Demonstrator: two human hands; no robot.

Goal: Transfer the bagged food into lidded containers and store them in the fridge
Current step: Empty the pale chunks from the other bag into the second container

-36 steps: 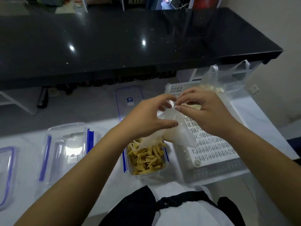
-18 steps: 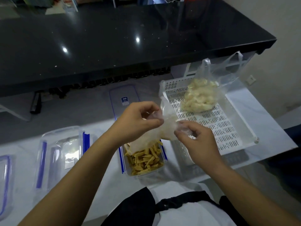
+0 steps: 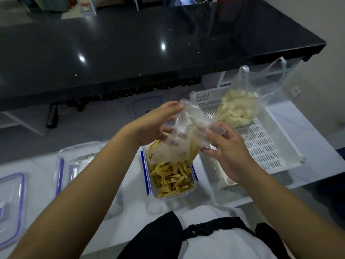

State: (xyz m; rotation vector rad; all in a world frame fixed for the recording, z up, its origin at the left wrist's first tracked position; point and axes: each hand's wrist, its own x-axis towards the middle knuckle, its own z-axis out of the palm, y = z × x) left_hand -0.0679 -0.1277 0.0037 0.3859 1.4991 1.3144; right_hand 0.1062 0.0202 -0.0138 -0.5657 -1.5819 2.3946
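Both hands hold a clear plastic bag (image 3: 179, 143) over an open clear container (image 3: 193, 181) with blue clips. My left hand (image 3: 156, 124) grips the bag's upper left edge; my right hand (image 3: 225, 150) pinches its right side. A few yellow stick snacks (image 3: 171, 178) remain in the bag, and many fill the container below it. A second clear bag of pale white pieces (image 3: 235, 109) sits in a white perforated basket (image 3: 265, 146) to the right.
A container lid (image 3: 143, 107) lies behind the hands. An empty clear container (image 3: 74, 161) stands at left, another lid (image 3: 11, 202) at the far left edge. A black glossy counter (image 3: 149, 43) runs across the back. The white table ends right of the basket.
My right hand dropped from the bag's top to its right side. The bag now hangs lower over the container, spread between both hands. The white pieces bag came into view.
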